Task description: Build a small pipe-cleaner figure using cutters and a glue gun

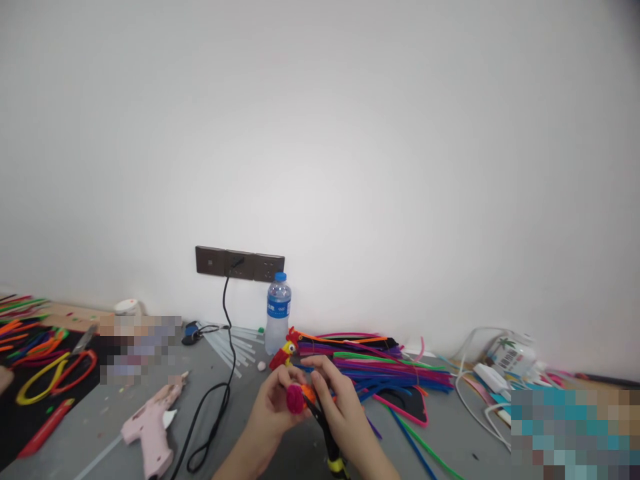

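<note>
Mid-assembly: left hand [273, 403] pinching magenta pipe-cleaner coil [295, 398]; right hand [337, 400] closed on orange piece [309, 395] beside it; next, likely steady pressing together.

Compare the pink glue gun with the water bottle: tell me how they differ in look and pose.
The glue gun is pale pink and opaque; the water bottle is clear with a blue cap and label. The glue gun lies on its side on the grey table; the bottle stands upright by the wall. The glue gun lies near the table's front edge, the bottle farther back. Both rest on the table, untouched by either hand.
</note>
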